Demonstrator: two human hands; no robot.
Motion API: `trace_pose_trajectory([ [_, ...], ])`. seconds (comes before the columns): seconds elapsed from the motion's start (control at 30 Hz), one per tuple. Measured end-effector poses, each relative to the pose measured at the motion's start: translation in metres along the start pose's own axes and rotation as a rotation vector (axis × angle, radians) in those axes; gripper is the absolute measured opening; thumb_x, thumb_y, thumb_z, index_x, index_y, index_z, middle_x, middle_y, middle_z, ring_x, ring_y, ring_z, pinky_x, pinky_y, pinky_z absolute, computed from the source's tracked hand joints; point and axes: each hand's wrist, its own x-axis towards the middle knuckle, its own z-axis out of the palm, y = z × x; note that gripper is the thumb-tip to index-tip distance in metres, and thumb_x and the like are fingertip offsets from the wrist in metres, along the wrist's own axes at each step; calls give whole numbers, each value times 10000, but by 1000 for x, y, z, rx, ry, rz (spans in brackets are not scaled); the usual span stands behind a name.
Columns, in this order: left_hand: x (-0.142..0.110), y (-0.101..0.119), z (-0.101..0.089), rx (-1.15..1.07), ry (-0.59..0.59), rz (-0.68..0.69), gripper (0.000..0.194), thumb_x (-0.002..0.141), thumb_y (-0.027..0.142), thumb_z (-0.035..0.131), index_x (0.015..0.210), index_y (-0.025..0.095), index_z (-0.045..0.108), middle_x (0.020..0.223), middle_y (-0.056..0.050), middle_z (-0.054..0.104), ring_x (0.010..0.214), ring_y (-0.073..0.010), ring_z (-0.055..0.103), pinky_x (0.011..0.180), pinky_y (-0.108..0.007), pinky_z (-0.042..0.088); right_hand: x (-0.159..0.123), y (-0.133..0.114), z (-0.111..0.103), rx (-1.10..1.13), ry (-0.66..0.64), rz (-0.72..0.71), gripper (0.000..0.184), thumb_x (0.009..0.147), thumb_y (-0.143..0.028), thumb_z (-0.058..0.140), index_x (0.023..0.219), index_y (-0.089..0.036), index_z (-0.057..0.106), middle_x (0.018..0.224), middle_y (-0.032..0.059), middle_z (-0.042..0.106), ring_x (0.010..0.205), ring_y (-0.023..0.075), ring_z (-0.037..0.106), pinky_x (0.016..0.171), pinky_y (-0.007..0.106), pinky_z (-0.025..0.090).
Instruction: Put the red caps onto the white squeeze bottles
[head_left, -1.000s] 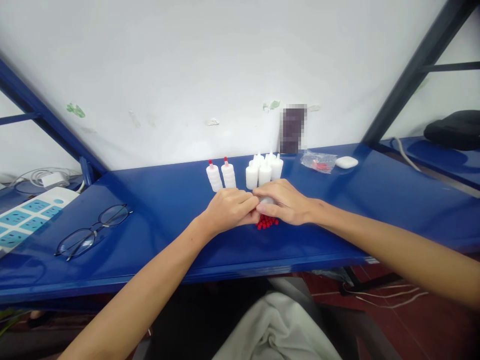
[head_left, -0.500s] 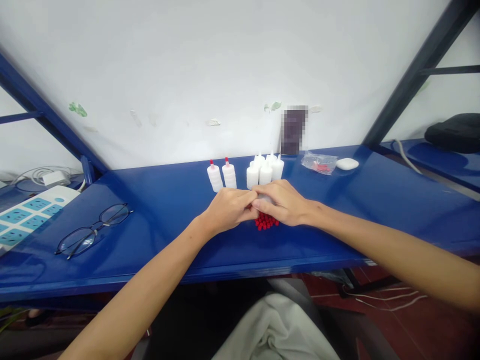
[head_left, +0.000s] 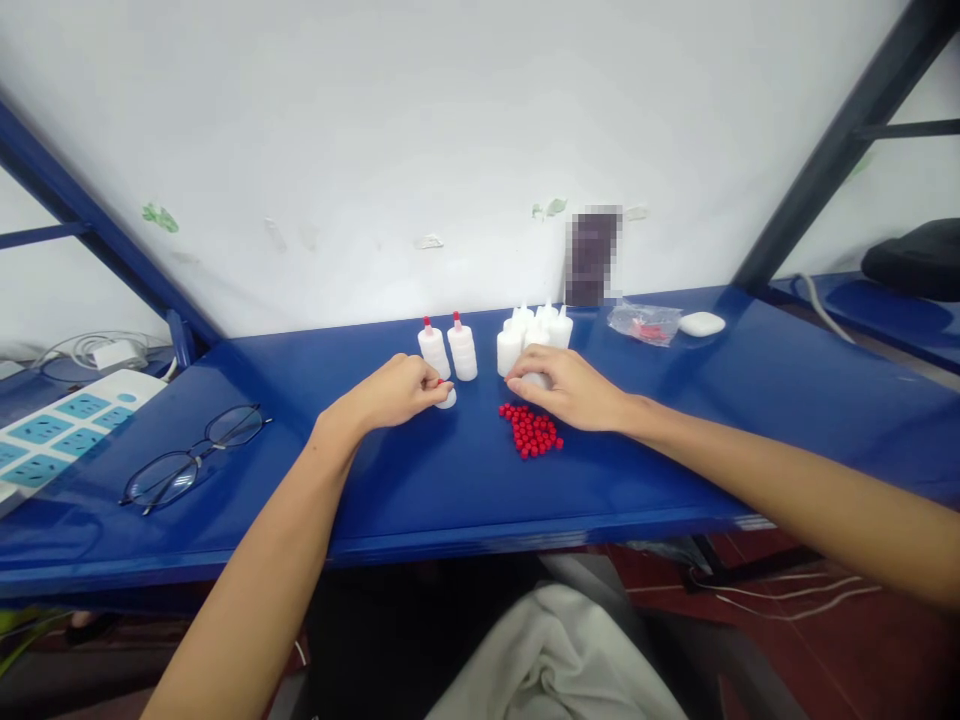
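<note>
Left hand: gripping a white bottle by its red-tipped end, near two upright red-capped bottles. Right hand: closed round a pale bottle, mostly hidden, beside a bare-nozzled cluster. Groups apart, presumably for sorting; loose red caps on desk, handily close

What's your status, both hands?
Left hand on red-tipped white plastic bottle. Right hand around another white bottle, partly hidden. Loose small red caps close by.
</note>
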Motion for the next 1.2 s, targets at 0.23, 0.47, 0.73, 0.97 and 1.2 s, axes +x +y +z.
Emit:
trace_pose_trajectory([
  [0.23, -2, 9, -4, -8, 182, 36, 457, 924, 356, 471, 536, 183, 304, 532, 57, 241, 502, -81, 220, 482, -243, 207, -3, 7, 4, 59, 18, 41, 345, 924, -441, 567, 790, -166, 727, 828, 58, 731, 745, 184, 635, 693, 301, 440],
  [0.47, 5, 38, 17, 55, 484, 286, 397, 923, 245, 498, 551, 175, 379, 561, 50, 372, 525, -83, 305, 538, -254, 276, -6, 8, 7, 79, 65, 155, 420, 941, -456, 497, 707, -150, 664, 631, 26, 663, 568, 142, 566, 583, 269, 383],
  [0.73, 12, 49, 41, 27, 670, 458, 374, 931, 179, 542, 571, 167, 440, 629, 27, 474, 549, -77, 411, 539, -232, 345, -6, 6, 4, 46, 41, -28, 366, 999, -413, 366, 757, -183, 515, 679, -2, 515, 635, 142, 477, 636, 278, 337],
  [0.97, 13, 56, 44, 250, 850, 644, 386, 938, 264, 601, 586, 169, 475, 524, 61, 449, 453, -59, 361, 455, -232, 269, -9, -7, -2, 151, 3, -250, 371, 989, -419, 301, 752, -188, 469, 695, -2, 479, 627, 135, 425, 636, 288, 311],
  [1.2, 11, 65, 45, 374, 854, 728, 394, 1007, 344, 491, 650, 179, 492, 500, 61, 514, 425, -62, 424, 450, -235, 307, -13, -20, -1, 63, -71, -317, 505, 1001, -521, 213, 703, -191, 452, 673, 7, 487, 633, 139, 417, 633, 289, 295],
])
